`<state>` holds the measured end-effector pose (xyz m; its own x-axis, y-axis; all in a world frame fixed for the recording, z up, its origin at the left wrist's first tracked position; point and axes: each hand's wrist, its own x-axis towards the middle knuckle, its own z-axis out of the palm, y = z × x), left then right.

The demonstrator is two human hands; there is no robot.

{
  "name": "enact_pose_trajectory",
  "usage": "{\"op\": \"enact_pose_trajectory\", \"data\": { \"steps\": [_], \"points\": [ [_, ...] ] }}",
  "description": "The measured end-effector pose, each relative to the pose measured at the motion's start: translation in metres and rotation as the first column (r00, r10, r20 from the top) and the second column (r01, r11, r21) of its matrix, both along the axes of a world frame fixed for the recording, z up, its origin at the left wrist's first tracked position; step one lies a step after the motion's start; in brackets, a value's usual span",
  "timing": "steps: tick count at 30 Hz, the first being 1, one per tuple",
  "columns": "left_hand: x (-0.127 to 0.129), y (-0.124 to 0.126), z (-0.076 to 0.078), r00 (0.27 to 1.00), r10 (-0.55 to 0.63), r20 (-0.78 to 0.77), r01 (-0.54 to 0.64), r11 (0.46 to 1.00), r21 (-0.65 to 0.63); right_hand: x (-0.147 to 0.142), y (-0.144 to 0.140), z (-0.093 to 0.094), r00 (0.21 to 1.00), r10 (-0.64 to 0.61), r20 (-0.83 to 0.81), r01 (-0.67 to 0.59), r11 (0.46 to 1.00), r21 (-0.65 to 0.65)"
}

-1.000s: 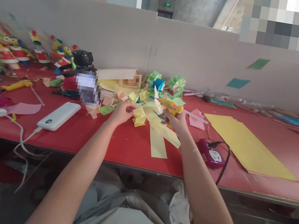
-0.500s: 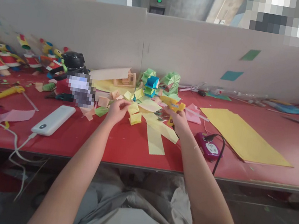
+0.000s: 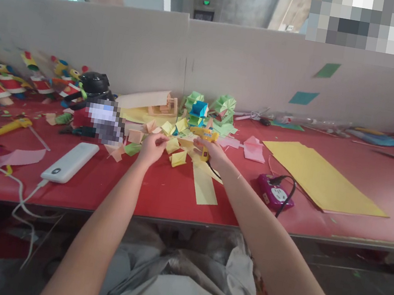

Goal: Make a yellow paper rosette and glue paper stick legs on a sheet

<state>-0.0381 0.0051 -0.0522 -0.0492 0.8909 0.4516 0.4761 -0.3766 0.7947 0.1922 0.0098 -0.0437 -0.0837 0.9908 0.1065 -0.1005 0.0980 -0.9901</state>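
- The red table runs the full width of the view, with a white partition standing along its far edge.
- A big yellow sheet lies flat, well to the right of the glue gun.
- A heap of folded paper shapes, green and blue, sits just behind the glue gun, against the partition.
- A white power bank lies well to the left of the glue gun, a cable trailing off the table edge.
- A purple socket block rests to the right of the glue gun, a black cord plugged in.
- The right hand is wrapped around the yellow glue gun, which is held over the paper scraps at mid-table.
- The left hand, just left of the glue gun, has its fingertips pressed together on a small yellow folded piece; it looks like a pinch, though the grip is tiny from here.
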Motion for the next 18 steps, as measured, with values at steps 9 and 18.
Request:
{"op": "enact_pose_trajectory", "data": {
  "steps": [9,18],
  "points": [
    [0.002,-0.004,0.004,1.0,-0.02,0.0,0.02,0.999,0.04,0.027,-0.019,0.012,0.973,-0.23,-0.032,0.229,0.973,-0.027],
    [0.001,-0.005,0.004,0.992,0.043,0.12,-0.046,0.999,0.022,0.023,-0.043,0.024,0.937,0.052,0.346,-0.09,0.992,0.094]
  ]
}}
